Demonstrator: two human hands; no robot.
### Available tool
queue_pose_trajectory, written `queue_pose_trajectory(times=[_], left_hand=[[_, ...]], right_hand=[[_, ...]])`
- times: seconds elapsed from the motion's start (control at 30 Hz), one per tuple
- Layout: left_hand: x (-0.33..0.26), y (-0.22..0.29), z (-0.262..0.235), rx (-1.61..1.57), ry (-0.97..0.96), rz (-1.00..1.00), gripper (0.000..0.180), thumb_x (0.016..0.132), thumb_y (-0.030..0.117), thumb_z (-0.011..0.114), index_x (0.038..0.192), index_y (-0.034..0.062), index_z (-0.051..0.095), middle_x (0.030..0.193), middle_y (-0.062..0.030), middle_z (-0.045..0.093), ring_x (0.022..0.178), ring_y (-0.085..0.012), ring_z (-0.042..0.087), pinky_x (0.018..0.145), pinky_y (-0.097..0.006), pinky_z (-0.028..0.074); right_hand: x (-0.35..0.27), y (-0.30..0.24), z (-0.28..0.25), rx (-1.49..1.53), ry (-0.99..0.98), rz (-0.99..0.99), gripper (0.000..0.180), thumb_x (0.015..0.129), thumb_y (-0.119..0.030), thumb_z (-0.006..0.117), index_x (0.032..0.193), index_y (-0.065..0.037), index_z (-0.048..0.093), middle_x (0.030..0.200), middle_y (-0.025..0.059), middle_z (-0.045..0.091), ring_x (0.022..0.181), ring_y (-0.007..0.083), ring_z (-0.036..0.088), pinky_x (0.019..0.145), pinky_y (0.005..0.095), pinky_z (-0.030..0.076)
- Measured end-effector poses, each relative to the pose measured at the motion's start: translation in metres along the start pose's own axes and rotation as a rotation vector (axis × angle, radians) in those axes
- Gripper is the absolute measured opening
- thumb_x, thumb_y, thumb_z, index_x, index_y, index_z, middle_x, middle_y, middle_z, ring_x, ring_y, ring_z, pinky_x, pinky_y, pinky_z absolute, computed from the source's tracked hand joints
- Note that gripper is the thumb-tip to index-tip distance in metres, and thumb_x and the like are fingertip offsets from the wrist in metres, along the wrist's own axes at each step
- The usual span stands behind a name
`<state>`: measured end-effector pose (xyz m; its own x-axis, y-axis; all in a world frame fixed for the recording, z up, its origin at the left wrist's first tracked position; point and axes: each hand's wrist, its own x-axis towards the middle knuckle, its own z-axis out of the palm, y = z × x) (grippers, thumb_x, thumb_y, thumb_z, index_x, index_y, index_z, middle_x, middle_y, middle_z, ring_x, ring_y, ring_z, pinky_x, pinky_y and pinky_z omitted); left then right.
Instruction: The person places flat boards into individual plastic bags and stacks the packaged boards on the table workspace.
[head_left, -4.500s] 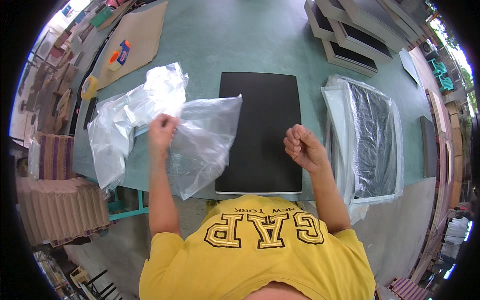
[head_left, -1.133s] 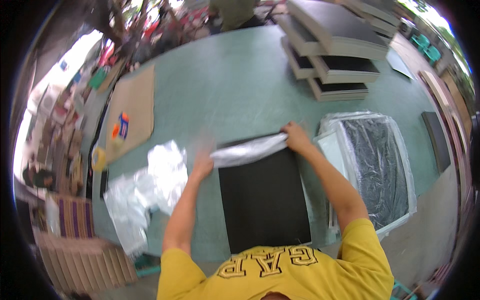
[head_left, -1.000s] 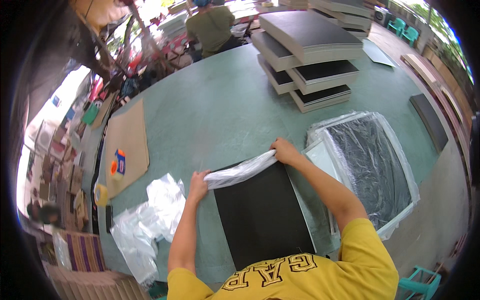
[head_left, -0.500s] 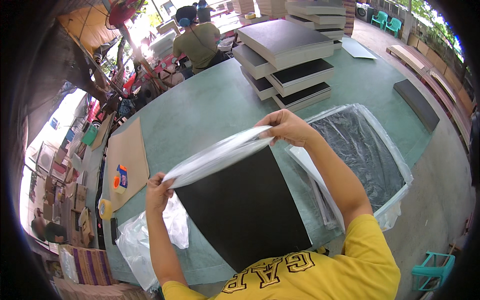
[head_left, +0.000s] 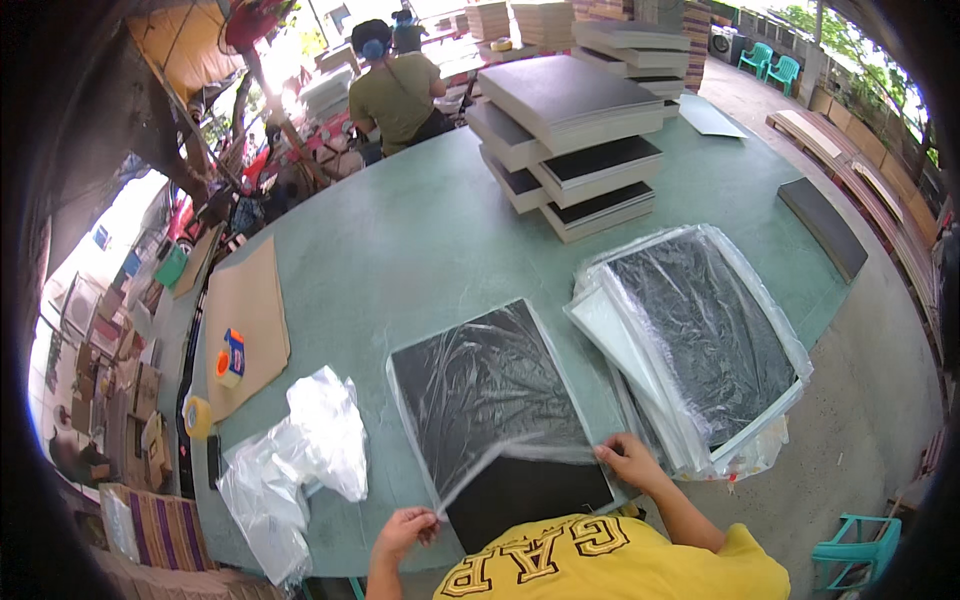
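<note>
A flat black board (head_left: pixel 530 500) lies before me on the green table, tilted a little. A clear plastic bag (head_left: pixel 480 385) covers its far part, wrinkled and shiny, while the near part is bare. My left hand (head_left: pixel 408 527) is closed on the bag's mouth at the left edge of the board. At the right edge my right hand (head_left: pixel 625 458) pinches the other corner of that mouth. Between the hands the bag's opening runs across the board as a slack, peaked rim. The board's nearest end is hidden by my yellow shirt.
Bagged black boards (head_left: pixel 700 340) lie stacked at right. Crumpled clear plastic (head_left: pixel 300 470) lies at left, near brown cardboard (head_left: pixel 250 320), a tape dispenser (head_left: pixel 230 360) and a tape roll (head_left: pixel 197 418). Thick black-topped stacks (head_left: pixel 570 100) stand behind; another person (head_left: pixel 395 95) sits beyond the table.
Both hands have come down and toward me, drawing the bag over the board, which now lies flat. Before, the bag was bunched at the raised far end.
</note>
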<state>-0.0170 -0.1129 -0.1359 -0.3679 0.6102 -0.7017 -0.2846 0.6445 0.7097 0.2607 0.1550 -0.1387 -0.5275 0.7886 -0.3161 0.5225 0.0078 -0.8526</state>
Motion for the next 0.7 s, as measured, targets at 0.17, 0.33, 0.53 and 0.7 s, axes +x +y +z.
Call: queue_pose_trajectory(times=[0.17, 0.33, 0.53, 0.7], left_hand=[[0.014, 0.047, 0.022, 0.514, 0.525, 0.598, 0.036, 0.069, 0.023, 0.063, 0.097, 0.001, 0.056, 0.087, -0.0173, 0.056, 0.08, -0.0295, 0.054, 0.072, -0.037, 0.043], [0.046, 0.092, 0.112, 0.925, 0.428, 1.054, 0.045, 0.064, 0.023, 0.067, 0.102, 0.0043, 0.051, 0.099, -0.0187, 0.05, 0.097, -0.0316, 0.045, 0.084, -0.039, 0.036], [0.108, 0.045, 0.032, 0.88, 0.852, 0.783, 0.018, 0.067, -0.001, 0.05, 0.083, 0.0048, 0.045, 0.079, -0.0157, 0.043, 0.083, -0.0359, 0.047, 0.07, -0.041, 0.04], [0.041, 0.006, 0.039, 0.836, 0.657, 0.624, 0.03, 0.067, -0.004, 0.045, 0.096, 0.0039, 0.043, 0.08, -0.0183, 0.051, 0.078, -0.0387, 0.051, 0.064, -0.046, 0.041]], right_hand=[[0.011, -0.058, 0.039, -0.576, 0.012, -0.787, 0.042, 0.066, -0.028, 0.067, 0.098, -0.005, 0.051, 0.11, 0.0146, 0.045, 0.102, 0.0276, 0.044, 0.084, 0.0379, 0.035], [0.09, -0.047, 0.095, -0.184, -0.244, -0.476, 0.033, 0.069, -0.031, 0.064, 0.086, -0.006, 0.05, 0.092, 0.0138, 0.055, 0.092, 0.0326, 0.051, 0.074, 0.0412, 0.039], [0.082, -0.065, 0.07, -0.549, -0.233, -0.59, 0.03, 0.072, -0.008, 0.054, 0.1, -0.008, 0.044, 0.091, 0.0166, 0.053, 0.082, 0.0362, 0.052, 0.071, 0.0424, 0.042], [0.049, -0.012, 0.015, -0.483, 0.041, -0.462, 0.052, 0.061, 0.006, 0.049, 0.111, -0.002, 0.039, 0.093, 0.0181, 0.048, 0.082, 0.0343, 0.049, 0.071, 0.0387, 0.041]])
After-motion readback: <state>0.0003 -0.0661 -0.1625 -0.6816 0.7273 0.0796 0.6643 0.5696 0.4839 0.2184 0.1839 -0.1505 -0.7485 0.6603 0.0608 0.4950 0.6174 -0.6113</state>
